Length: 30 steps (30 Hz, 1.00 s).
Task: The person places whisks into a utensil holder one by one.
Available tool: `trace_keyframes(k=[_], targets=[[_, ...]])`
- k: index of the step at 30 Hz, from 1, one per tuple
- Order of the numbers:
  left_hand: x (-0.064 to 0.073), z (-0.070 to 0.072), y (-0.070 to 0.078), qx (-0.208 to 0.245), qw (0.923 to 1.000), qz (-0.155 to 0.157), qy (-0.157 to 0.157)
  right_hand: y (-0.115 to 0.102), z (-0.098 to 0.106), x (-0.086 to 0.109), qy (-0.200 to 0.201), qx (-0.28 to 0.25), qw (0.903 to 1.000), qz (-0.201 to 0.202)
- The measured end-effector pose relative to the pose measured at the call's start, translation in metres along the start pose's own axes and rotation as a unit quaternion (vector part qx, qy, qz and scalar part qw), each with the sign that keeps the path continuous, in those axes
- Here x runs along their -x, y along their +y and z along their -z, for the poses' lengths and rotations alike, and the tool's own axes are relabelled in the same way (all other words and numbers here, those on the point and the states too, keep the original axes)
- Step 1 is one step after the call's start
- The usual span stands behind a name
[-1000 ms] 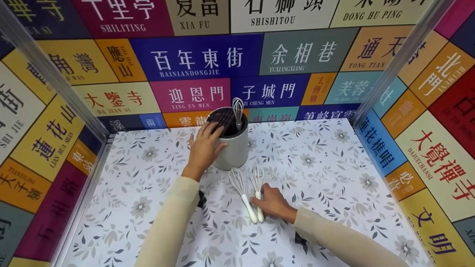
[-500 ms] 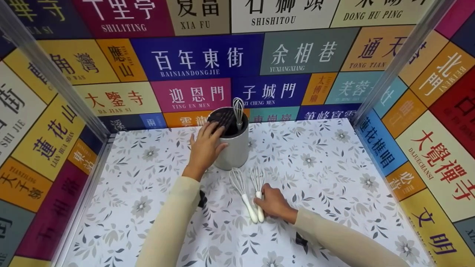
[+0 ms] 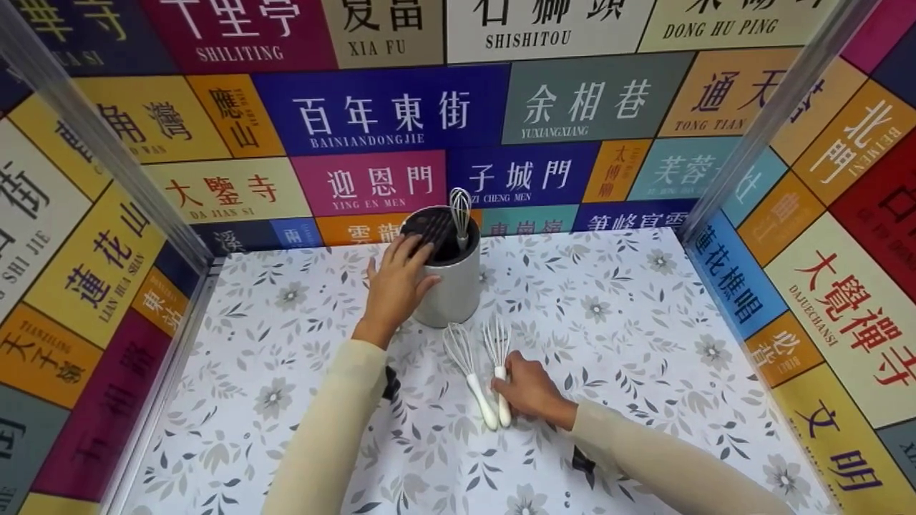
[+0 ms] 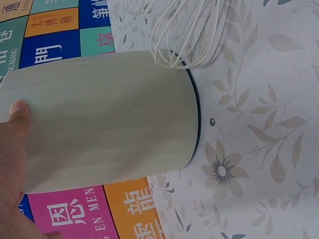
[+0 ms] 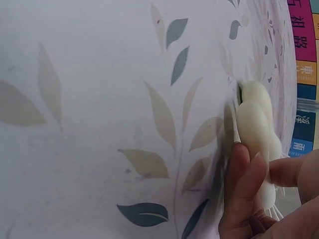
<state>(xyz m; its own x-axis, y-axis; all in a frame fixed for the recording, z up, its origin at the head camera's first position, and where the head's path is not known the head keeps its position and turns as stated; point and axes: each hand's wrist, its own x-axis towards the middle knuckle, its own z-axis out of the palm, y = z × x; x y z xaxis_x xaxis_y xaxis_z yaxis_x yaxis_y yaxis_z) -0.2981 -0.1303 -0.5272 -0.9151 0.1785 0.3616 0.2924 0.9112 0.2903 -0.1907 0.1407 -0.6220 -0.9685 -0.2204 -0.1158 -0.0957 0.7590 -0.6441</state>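
Note:
A grey utensil holder [image 3: 451,297] with a dark inside stands near the back of the table. One whisk [image 3: 460,214] stands in it, wire end up. My left hand [image 3: 396,290] grips the holder's left rim, fingers over the top and thumb on the outer wall; the left wrist view shows that thumb against the grey wall [image 4: 109,114]. In front of the holder lie two white-handled whisks side by side. My right hand [image 3: 529,386] pinches the handle of the right whisk [image 3: 504,408] between thumb and fingers. The left whisk [image 3: 481,400] lies beside it, untouched.
A white floral cloth [image 3: 286,400] covers the table. Panels with coloured place-name signs [image 3: 379,107] enclose the back and both sides. Clear corner posts [image 3: 751,129] rise at the back corners.
My right hand and the whisk it pinches have shifted very slightly right, opening a small gap from the left whisk. The left hand and the holder stay in place.

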Motion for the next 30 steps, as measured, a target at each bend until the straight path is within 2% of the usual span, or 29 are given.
trace_keyframes(k=[15,22,30], targets=[[0.001,0.002,0.001,-0.002,1.0,-0.005,0.004,-0.018,0.018,-0.005,0.011,-0.025,0.9996,0.004],[0.001,0.002,0.001,-0.003,1.0,-0.005,0.004,-0.026,0.029,-0.008,-0.008,-0.066,0.9978,-0.004],[0.0,0.0,0.0,-0.005,0.9999,-0.006,0.008,-0.037,0.043,-0.011,-0.007,-0.072,0.9973,0.015]])
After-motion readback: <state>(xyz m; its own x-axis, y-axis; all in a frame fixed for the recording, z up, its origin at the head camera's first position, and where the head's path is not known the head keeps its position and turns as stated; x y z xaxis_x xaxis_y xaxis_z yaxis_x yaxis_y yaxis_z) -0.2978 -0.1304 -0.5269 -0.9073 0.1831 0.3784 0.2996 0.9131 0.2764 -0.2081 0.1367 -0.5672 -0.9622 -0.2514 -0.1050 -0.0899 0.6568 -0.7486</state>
